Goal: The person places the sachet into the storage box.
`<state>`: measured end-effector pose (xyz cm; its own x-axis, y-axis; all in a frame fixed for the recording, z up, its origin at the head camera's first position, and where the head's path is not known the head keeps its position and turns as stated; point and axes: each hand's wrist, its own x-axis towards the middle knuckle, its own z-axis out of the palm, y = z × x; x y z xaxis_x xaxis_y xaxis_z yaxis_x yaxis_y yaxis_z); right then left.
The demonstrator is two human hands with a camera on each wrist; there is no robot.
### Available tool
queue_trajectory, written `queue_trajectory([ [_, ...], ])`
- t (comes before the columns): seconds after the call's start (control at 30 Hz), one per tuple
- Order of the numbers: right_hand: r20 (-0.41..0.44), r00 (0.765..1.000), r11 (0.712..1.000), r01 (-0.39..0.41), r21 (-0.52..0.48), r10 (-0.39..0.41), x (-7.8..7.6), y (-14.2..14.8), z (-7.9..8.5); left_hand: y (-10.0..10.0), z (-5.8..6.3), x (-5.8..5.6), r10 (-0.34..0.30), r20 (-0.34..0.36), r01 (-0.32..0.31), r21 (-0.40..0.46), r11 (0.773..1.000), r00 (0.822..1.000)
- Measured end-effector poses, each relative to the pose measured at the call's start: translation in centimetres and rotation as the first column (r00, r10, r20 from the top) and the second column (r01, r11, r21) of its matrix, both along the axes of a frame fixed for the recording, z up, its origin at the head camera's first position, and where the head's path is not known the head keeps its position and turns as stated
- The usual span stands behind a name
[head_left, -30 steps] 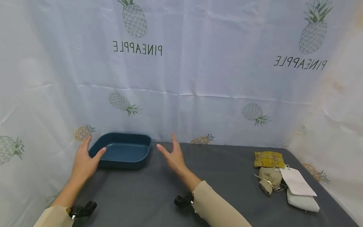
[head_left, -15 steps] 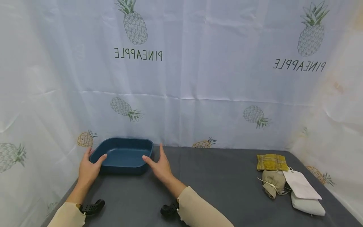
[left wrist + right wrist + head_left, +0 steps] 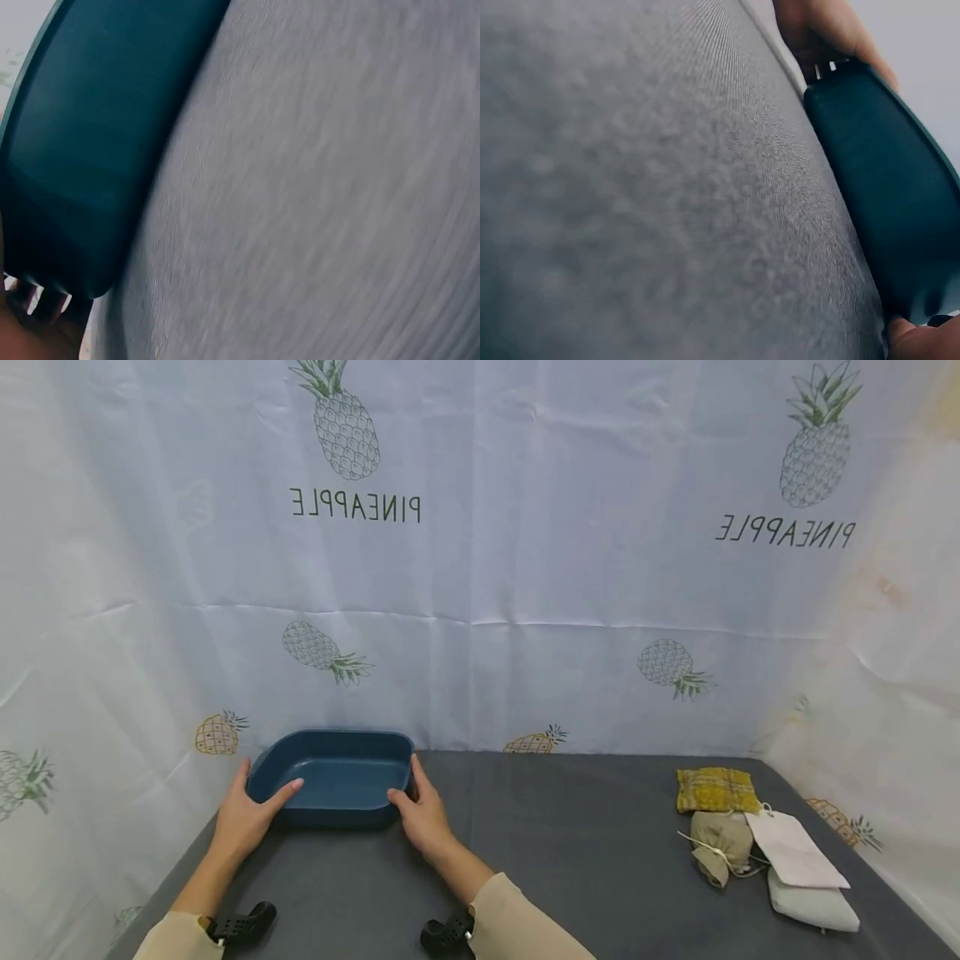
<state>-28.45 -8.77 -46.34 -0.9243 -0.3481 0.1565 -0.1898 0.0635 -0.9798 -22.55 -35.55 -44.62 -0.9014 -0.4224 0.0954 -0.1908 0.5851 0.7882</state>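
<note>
A deep blue rectangular tray (image 3: pixel 330 783) with rounded corners sits at the left back of the dark table, its inside bare. At its left end my left hand (image 3: pixel 243 821) grips the wall, thumb over the rim and fingers outside. My right hand (image 3: pixel 426 821) holds the right end the same way, its thumb at the near right corner. The left wrist view shows the tray's outer wall (image 3: pixel 97 150) close to the grey cloth, with fingers under its end. Both hands appear at opposite ends of the tray in the right wrist view.
At the right of the table (image 3: pixel 570 852) lie a yellow checked pouch (image 3: pixel 716 789), a tied beige sack (image 3: pixel 720 843), a white tag (image 3: pixel 797 850) and a white pouch (image 3: pixel 813 902). A pineapple-print curtain (image 3: pixel 480 552) hangs right behind the table and at both sides.
My right hand has come in from the right and taken hold of the tray's right end. My left hand has closed on the left end. The tray has shifted slightly right.
</note>
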Motion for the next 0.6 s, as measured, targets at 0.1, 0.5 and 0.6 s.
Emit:
queue_trajectory([
  [0.1, -0.003, 1.0, 0.999, 0.019, 0.025, -0.019, 0.0, 0.8, -0.2, 0.6, 0.1, -0.1, -0.04, 0.036, 0.042, -0.042, 0.998, 0.999],
  [0.5, -0.066, 0.993, 0.991, 0.104, 0.08, -0.099, -0.8, 5.2, -0.5, 4.8, 0.1, -1.3, -0.109, 0.035, 0.11, -0.028, 0.994, 0.993],
  [0.6, -0.082, 0.989, 0.986, 0.134, 0.1, -0.126, -0.8, 6.3, -0.6, 5.8, -0.1, -1.5, -0.135, 0.021, 0.134, 0.013, 0.991, 0.991],
])
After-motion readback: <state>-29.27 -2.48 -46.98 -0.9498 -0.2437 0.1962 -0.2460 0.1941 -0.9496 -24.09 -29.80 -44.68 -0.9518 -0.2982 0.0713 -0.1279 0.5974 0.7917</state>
